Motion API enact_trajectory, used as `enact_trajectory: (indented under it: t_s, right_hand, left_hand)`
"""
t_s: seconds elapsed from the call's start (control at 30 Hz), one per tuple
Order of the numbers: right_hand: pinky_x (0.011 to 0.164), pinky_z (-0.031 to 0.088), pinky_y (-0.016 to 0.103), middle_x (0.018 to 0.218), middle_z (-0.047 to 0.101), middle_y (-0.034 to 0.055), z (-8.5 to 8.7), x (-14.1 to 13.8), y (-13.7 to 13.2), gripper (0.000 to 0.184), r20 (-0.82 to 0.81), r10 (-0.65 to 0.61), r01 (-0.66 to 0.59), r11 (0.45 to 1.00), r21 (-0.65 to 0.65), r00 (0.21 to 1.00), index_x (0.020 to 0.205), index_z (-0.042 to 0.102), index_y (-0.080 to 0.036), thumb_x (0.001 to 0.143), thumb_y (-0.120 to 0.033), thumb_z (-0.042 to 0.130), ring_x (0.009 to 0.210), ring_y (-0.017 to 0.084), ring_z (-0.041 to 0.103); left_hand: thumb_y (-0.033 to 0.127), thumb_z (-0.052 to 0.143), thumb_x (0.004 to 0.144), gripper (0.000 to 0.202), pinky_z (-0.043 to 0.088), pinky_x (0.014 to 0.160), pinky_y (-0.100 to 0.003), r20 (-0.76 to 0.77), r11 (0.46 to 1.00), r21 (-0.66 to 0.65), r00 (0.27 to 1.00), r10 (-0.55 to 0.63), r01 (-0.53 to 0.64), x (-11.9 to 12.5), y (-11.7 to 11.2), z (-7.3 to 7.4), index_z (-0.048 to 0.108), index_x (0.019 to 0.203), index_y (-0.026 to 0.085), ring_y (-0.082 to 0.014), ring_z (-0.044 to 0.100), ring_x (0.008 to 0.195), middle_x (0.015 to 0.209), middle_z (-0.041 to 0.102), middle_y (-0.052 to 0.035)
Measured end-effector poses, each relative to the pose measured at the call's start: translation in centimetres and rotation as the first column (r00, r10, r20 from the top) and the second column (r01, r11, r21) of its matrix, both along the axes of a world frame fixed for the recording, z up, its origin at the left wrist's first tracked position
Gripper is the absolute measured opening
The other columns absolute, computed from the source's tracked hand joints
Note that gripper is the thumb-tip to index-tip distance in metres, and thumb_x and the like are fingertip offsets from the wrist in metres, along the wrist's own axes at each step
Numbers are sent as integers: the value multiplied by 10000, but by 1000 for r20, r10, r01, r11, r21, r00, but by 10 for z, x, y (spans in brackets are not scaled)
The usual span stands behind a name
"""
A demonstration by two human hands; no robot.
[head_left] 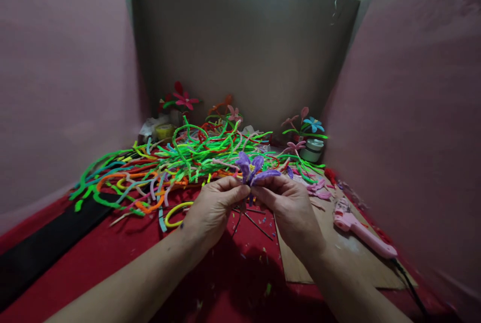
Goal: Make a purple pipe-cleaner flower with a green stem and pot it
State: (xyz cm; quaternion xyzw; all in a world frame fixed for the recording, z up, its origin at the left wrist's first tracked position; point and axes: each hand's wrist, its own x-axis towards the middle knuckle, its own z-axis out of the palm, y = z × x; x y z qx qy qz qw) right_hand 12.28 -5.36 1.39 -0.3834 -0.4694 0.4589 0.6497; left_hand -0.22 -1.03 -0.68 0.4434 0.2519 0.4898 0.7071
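A purple pipe-cleaner flower with several petals stands up between my two hands. My left hand pinches its base from the left, fingers closed. My right hand pinches the same base from the right, fingers closed too. Thin dark wires hang below the flower over the red cloth. Just behind the hands lies a big heap of pipe cleaners, mostly bright green, with orange, yellow, pink and blue ones.
A pink glue gun lies on a cardboard sheet at the right, its cord running off. Finished flowers stand at the back, others in a small jar. A black strip crosses the left. Cardboard and pink walls enclose the space.
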Motion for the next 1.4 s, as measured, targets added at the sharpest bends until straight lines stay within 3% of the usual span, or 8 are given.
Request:
enact_trajectory:
  t_s: [0.23, 0.6, 0.93, 1.27, 1.4]
  right_hand:
    - [469, 328, 198, 524, 550, -37, -3, 6, 5, 163, 8, 66, -66, 996, -64, 998, 632, 644, -154, 603, -261, 764, 478, 59, 437]
    - [470, 273, 197, 530, 505, -54, -11, -7, 7, 219, -175, 72, -84, 994, -62, 982, 629, 610, -152, 582, -275, 786, 476, 51, 367]
    - [540, 336, 213, 598, 584, -23, -18, 0, 12, 99, -235, 214, -233, 971, -56, 948, 663, 710, -154, 605, -214, 763, 543, 69, 448]
    - [611, 406, 253, 586, 633, -25, -8, 7, 10, 93, -187, 319, -330, 944, -29, 929, 614, 724, -180, 569, -112, 681, 563, 98, 514]
    - [653, 407, 263, 607, 649, -19, -5, 8, 9, 119, -202, 316, -330, 943, -42, 927, 624, 732, -182, 536, -110, 695, 596, 104, 526]
  left_hand:
    - [249, 798, 554, 226, 401, 548, -216, 24, 1000, 14, 1000, -14, 13, 0, -2, 1, 606, 553, 131, -87, 505, 514, 533, 570, 18]
    - [268, 801, 554, 248, 408, 572, -229, 4, 1000, 15, 1000, 0, 0, 0, -2, 1, 596, 559, 129, -94, 515, 532, 543, 580, 15]
    - [195, 806, 534, 191, 398, 610, -230, -7, 997, -11, 997, -72, 72, -1, -2, 4, 646, 605, 117, -96, 525, 581, 611, 613, -1]
    - [233, 827, 501, 253, 380, 540, -239, -25, 975, -56, 976, -218, 216, -1, -5, 7, 671, 655, 107, -105, 504, 548, 621, 602, -28]
    - [214, 819, 507, 222, 384, 536, -244, -59, 978, -58, 977, -203, 200, -2, -5, 8, 674, 641, 111, -110, 509, 547, 621, 606, -33]
